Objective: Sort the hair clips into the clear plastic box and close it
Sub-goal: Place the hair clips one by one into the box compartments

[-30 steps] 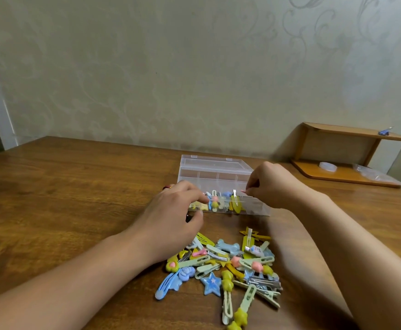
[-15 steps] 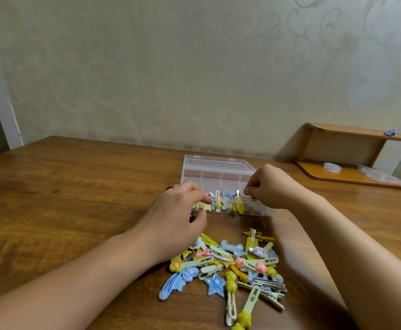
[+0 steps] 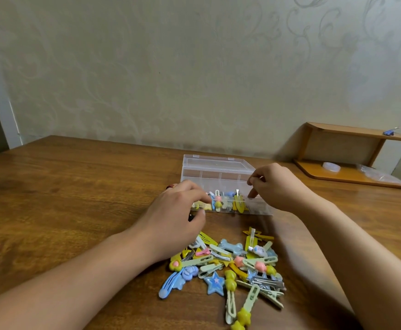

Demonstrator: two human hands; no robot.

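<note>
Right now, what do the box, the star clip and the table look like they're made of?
Box: clear hard plastic, glossy; the dividers and clips show through its walls. Star clip: likely moulded plastic or resin, shiny blue with a pale star inset; its metal part, if any, is hidden. Table: wood or wood-look laminate, brown grain with a soft sheen; which one can't be told.

The right hand (image 3: 275, 186) now pokes a finger down toward the clear plastic box (image 3: 218, 172); a second ago its fingers (image 3: 252, 195) were bunched.
</note>
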